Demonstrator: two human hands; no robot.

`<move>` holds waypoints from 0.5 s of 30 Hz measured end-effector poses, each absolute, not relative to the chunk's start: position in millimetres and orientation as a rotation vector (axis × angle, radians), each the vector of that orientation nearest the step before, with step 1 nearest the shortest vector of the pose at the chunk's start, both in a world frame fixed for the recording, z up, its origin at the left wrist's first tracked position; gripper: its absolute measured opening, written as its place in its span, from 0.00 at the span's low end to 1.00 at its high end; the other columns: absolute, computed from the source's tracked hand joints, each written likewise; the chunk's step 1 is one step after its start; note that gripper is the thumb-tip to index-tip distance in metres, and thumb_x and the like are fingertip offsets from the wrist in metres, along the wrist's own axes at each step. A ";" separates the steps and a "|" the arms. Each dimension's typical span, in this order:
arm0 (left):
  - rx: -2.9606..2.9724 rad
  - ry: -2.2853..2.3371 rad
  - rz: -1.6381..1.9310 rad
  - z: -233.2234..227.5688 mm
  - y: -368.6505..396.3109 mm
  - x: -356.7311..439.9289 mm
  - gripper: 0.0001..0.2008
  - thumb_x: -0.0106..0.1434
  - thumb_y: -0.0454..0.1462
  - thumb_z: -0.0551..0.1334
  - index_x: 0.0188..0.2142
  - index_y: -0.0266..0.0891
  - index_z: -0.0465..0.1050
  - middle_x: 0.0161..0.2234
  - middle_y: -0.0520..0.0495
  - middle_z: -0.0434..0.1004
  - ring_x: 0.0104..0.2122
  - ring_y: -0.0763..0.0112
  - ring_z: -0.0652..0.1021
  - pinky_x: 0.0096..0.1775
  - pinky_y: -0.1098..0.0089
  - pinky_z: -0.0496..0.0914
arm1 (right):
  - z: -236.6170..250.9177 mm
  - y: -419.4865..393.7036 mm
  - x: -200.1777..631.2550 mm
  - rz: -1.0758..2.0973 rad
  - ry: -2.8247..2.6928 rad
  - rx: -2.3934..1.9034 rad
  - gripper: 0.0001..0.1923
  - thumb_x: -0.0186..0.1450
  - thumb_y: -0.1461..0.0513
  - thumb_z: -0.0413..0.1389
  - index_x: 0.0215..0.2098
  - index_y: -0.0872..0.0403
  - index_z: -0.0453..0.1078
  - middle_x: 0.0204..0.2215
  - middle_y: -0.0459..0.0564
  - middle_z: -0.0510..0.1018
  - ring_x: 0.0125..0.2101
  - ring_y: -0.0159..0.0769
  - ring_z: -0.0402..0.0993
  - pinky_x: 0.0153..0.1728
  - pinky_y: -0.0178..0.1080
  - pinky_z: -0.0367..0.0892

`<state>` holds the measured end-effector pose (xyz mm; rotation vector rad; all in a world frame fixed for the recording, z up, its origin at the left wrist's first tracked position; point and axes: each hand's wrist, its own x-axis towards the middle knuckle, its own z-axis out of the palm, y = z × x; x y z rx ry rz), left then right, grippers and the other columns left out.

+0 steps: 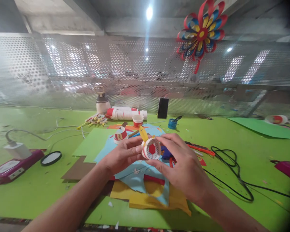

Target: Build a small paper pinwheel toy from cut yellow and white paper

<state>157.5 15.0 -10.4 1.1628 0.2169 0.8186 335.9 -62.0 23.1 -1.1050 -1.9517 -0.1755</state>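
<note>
Left hand [122, 154] and right hand [181, 164] both pinch a paper cup [151, 149] above coloured paper sheets [145, 180].

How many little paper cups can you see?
3, apart from the lying stack: one paper cup held between the left hand and right hand, one on the coloured paper behind the left hand, one farther back. More may be hidden.

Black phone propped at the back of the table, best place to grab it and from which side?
Probably by the two long side edges near the top, coming from above. The black phone stands upright, leaning back against the mesh wall, so its back is blocked while the top and sides stay free. The blue pot sits low to its right, so a high grip clears it.
</note>
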 end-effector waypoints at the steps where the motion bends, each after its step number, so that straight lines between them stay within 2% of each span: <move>1: 1.125 0.217 0.823 -10.7 14.5 157.3 0.14 0.58 0.33 0.63 0.45 0.38 0.74 0.42 0.42 0.77 0.38 0.67 0.77 0.40 0.68 0.70 | 24.8 -62.3 336.7 -0.173 -1.938 -1.098 0.23 0.59 0.57 0.61 0.49 0.60 0.66 0.43 0.58 0.72 0.45 0.44 0.69 0.45 0.50 0.69; 4: 1.024 0.217 0.829 -10.9 12.6 157.3 0.16 0.57 0.33 0.64 0.46 0.38 0.74 0.41 0.43 0.78 0.37 0.68 0.77 0.40 0.68 0.71 | 30.7 -60.8 341.5 -0.073 -1.877 -1.103 0.22 0.59 0.55 0.60 0.47 0.60 0.68 0.42 0.57 0.73 0.41 0.41 0.71 0.42 0.47 0.70; 8: 0.957 0.176 0.828 -11.1 12.1 157.7 0.16 0.58 0.33 0.62 0.47 0.36 0.73 0.41 0.42 0.77 0.36 0.68 0.76 0.38 0.68 0.71 | 36.2 -54.4 349.3 0.394 -1.887 -1.120 0.12 0.65 0.56 0.54 0.40 0.56 0.73 0.36 0.51 0.76 0.35 0.34 0.74 0.36 0.39 0.72; 12: 0.943 0.123 0.787 -13.5 13.5 158.4 0.12 0.60 0.34 0.59 0.43 0.34 0.74 0.35 0.44 0.78 0.31 0.70 0.76 0.30 0.71 0.70 | 35.9 -50.7 349.9 0.805 -1.851 -1.005 0.11 0.66 0.60 0.53 0.41 0.56 0.74 0.40 0.52 0.77 0.41 0.34 0.73 0.41 0.40 0.71; 15: 0.921 0.172 0.766 -14.4 13.9 159.6 0.11 0.61 0.36 0.59 0.41 0.34 0.74 0.36 0.43 0.77 0.33 0.70 0.76 0.33 0.72 0.71 | 31.3 -47.4 348.0 0.944 -1.714 -1.002 0.10 0.63 0.60 0.56 0.39 0.57 0.74 0.37 0.52 0.78 0.38 0.34 0.73 0.41 0.40 0.69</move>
